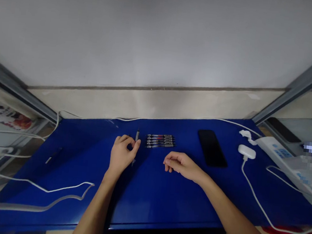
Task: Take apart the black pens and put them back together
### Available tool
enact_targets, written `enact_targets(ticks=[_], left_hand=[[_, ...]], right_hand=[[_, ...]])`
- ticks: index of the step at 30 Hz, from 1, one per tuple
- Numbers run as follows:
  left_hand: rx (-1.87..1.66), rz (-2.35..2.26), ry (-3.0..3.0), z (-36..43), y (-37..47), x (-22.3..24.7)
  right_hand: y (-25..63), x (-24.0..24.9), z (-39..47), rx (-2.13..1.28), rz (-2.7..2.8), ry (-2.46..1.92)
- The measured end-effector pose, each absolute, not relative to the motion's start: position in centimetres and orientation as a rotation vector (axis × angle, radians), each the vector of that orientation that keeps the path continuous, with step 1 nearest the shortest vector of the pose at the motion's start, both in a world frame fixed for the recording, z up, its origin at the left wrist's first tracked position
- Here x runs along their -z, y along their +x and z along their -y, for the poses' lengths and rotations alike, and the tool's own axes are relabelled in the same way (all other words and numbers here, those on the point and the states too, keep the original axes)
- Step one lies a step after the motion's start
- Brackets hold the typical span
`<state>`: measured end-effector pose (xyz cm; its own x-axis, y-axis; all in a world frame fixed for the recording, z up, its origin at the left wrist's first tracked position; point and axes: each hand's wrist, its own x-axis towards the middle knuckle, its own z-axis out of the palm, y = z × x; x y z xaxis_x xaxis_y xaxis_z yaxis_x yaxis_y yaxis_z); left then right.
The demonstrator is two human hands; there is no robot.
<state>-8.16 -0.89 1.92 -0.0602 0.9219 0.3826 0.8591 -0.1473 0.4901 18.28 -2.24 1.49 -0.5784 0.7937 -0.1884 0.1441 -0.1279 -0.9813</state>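
My left hand point(123, 151) is closed in a pinch around the middle of a pen point(137, 134), thumb and index finger at its barrel. That pen points away from me, and part of it is hidden behind the thumb. Just to its right, several clear-barrelled pens with dark grips point(159, 140) lie side by side in a neat stack of rows, pointing left to right. Below and right of them is my right hand point(180, 163), its fingers curled in and nothing visible in them. It hovers over or rests on the blue desktop point(150, 191); I cannot tell which.
A black phone point(212, 148) lies right of the pens. Beyond it are a white earphone case point(247, 151) on a cable, crumpled tissue point(248, 136) and a white power strip point(281, 154). Another dark pen point(53, 155) and white cables point(60, 188) are at left. A wall point(158, 98) backs the desk.
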Motion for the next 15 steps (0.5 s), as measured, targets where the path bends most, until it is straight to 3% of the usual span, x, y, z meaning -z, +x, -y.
enact_targets(ticks=[15], left_hand=[[-0.672, -2.214, 2.248, 0.6, -9.7, -0.4]], right_hand=[[18.4, -1.7, 2.2, -1.767, 1.632, -1.033]])
